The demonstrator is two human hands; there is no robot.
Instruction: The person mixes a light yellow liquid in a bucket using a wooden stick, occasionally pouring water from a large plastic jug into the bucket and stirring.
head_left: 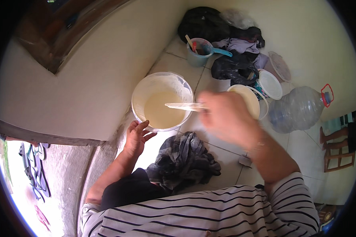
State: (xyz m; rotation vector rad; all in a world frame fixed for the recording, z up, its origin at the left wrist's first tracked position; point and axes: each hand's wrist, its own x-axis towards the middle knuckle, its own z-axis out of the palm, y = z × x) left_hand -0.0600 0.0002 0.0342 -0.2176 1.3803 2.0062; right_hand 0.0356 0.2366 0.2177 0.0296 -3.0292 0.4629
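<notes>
A white plastic bucket (136,98) stands tilted on the tiled floor in front of me, with cream-coloured liquid (162,112) in its bottom. My left hand (135,138) grips its near left rim, thumb over the edge and fingers beneath. My right hand (227,118), smeared by motion, is closed on a pale flat stick (184,106). The stick points left over the bucket's inside, and its tip looks above the liquid. Behind my right hand, partly hidden, is a smaller tub (247,98) of cream-coloured stuff. A crumpled grey plaid cloth (184,162) lies nearest me.
A blue dipper (197,59) holding a brush stands behind the bucket. Black plastic bags (231,69), a white lid (270,84) and a large clear water jug (296,110) lie farther right. Walls rise left and behind. At far right, a person's legs (336,137) show beside a wooden stool (338,160).
</notes>
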